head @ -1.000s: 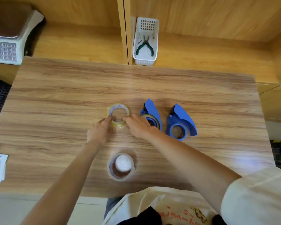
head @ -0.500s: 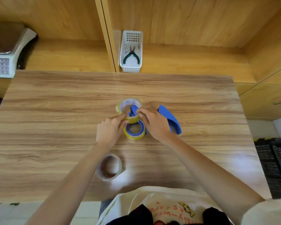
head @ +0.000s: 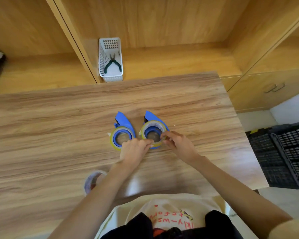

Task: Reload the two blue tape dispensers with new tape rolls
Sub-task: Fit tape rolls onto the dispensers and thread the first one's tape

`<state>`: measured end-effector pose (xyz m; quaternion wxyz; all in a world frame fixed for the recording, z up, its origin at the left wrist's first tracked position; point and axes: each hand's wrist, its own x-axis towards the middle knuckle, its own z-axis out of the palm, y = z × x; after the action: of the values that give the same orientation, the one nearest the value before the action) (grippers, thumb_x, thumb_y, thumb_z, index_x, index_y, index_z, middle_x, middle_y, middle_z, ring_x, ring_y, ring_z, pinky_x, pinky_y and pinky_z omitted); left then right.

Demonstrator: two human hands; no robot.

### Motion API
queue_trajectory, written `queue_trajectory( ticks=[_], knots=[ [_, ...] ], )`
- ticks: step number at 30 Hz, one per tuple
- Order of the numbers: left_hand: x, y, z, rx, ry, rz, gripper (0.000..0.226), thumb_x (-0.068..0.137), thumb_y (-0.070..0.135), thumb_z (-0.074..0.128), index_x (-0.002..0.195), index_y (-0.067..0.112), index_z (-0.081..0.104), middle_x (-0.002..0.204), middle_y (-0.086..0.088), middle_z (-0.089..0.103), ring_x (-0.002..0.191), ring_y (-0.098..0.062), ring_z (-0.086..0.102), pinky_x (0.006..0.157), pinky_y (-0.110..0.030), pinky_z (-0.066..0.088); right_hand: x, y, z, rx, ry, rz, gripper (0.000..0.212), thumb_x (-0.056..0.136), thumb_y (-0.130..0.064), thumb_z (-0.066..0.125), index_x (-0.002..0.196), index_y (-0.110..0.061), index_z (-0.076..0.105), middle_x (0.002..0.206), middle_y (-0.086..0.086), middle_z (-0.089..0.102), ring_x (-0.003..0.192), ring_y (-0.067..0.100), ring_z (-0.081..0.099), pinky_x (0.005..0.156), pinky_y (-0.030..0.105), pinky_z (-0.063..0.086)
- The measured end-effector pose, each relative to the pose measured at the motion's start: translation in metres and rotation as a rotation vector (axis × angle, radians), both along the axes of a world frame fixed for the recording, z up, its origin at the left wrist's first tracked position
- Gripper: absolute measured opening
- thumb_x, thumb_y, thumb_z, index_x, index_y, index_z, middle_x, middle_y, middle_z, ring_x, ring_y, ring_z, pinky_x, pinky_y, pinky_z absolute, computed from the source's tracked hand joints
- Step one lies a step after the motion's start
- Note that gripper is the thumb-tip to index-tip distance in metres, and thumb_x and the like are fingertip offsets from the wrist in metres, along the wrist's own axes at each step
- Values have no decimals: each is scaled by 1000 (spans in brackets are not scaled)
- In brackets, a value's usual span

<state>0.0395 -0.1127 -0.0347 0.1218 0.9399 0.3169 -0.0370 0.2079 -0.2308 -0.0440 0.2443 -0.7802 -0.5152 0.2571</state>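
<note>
Two blue tape dispensers lie side by side on the wooden table [head: 41,128]. The left dispenser [head: 123,120] has a yellowish tape roll [head: 112,140] around its blue hub. The right dispenser [head: 154,116] has a second yellowish tape roll [head: 153,124] sitting over its hub, slightly tilted. My left hand [head: 134,151] pinches the near left rim of that right roll. My right hand [head: 179,144] grips its near right rim. An empty-looking clear tape core [head: 91,180] lies near the table's front edge, partly hidden by my left forearm.
A white plastic basket [head: 110,76] holding green-handled pliers [head: 112,64] stands on the shelf behind the table. Black crates [head: 286,157] sit on the floor to the right. Wooden cabinets rise at the back and right.
Both hands moved from the left dispenser to the right one. The second roll now sits over the right dispenser's hub, and the left dispenser lies loaded and released. The camera view shifted.
</note>
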Motion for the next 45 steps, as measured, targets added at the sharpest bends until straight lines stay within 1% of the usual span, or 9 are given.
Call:
queue_trajectory(
  ticks=[11,14,18,21,26,31,35,40,45],
  knots=[
    [3,-7,-3,-69,89,14,36,101,46,42,133,41,57,112,3,74,105,-23,66,68,-31,39,0,-4,-12,-149,1,44,16,99,-27,53,113,-36,54,107,-12,67,89,17,66,70,41,55],
    [8,-4,-6,-170,66,81,31,98,43,52,126,40,63,109,4,74,105,-22,66,74,-33,46,0,2,-15,-204,30,31,16,98,-27,53,113,-34,55,105,-12,65,91,20,64,73,42,55],
    [9,-1,-16,-494,-73,289,18,89,33,69,106,34,73,81,8,78,81,-9,72,76,-33,58,-1,7,-18,-238,41,12,22,96,-20,51,111,-35,54,96,-16,56,90,22,63,73,44,55],
    [8,0,-21,-561,-99,325,8,87,28,69,92,32,65,64,12,71,66,-5,69,69,-34,59,-1,8,-17,-261,59,17,26,95,-15,49,114,-33,51,96,-13,60,87,23,63,73,44,55],
    [7,-3,-30,-623,-99,298,21,89,26,68,85,31,48,72,10,76,60,-5,70,65,-36,60,-2,7,-22,-284,38,50,27,93,-14,47,112,-32,40,80,-8,62,71,25,61,66,48,56],
    [5,-1,-31,-520,-75,188,25,93,28,63,108,27,42,72,7,73,66,-17,69,66,-43,59,1,8,-18,-273,-61,4,22,96,-23,44,116,-32,38,84,0,69,74,32,64,64,42,54],
    [4,2,-25,-284,72,31,45,97,42,53,137,30,39,91,0,74,81,-26,70,66,-40,56,10,13,-12,-173,-120,-182,20,100,-32,42,119,-30,37,84,0,69,72,32,66,64,38,49],
    [12,4,-16,-109,169,-59,36,101,40,46,134,29,55,118,2,67,100,-27,68,73,-38,52,20,24,-15,-308,-97,-159,39,104,-34,38,140,-21,35,127,5,59,102,35,64,75,42,48],
    [14,3,-15,-119,192,-40,35,101,38,48,133,30,59,116,-2,69,103,-29,67,77,-39,51,16,29,-16,-390,-121,-117,36,105,-30,35,138,-16,40,135,10,54,109,37,61,76,41,44]
  ],
)
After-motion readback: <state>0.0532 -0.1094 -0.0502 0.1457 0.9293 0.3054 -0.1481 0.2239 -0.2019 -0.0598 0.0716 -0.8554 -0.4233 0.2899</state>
